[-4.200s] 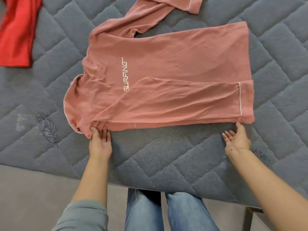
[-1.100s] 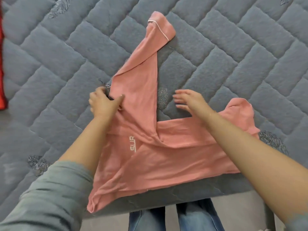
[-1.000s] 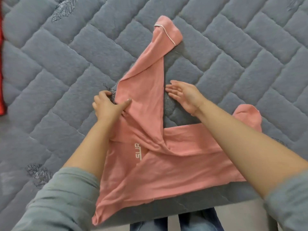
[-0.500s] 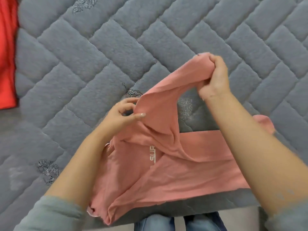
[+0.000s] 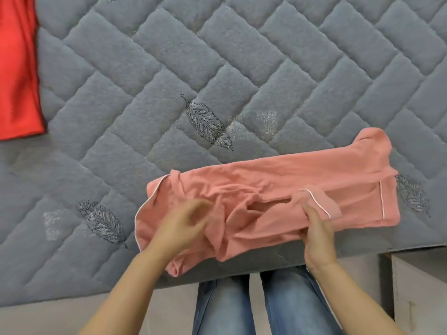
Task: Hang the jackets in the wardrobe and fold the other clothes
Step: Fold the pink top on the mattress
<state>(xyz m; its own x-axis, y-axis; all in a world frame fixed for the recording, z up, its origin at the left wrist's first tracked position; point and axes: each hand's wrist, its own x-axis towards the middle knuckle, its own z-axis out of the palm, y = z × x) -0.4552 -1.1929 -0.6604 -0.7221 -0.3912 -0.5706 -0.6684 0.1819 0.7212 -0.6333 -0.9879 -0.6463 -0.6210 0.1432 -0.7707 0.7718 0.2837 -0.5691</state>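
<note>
A pink long-sleeved shirt point(image 5: 278, 180) lies folded into a long narrow band near the front edge of the grey quilted mattress point(image 5: 169, 68). Both sleeves are laid over the body, and a white-piped cuff point(image 5: 314, 198) sits on top toward the right. My left hand point(image 5: 183, 226) is blurred with motion over the crumpled collar end, its fingers loose and holding nothing that I can make out. My right hand point(image 5: 316, 228) rests on the shirt's near edge, fingers straight and pointing at the cuff.
A red garment point(image 5: 17, 68) lies at the mattress's far left. The mattress edge runs just in front of my legs in blue jeans point(image 5: 242, 305). A pale piece of furniture point(image 5: 420, 291) stands on the floor at the lower right.
My right hand carried the raised far sleeve down over the shirt's body and laid it flat. My left hand let go of the shoulder and now sweeps over the collar end.
</note>
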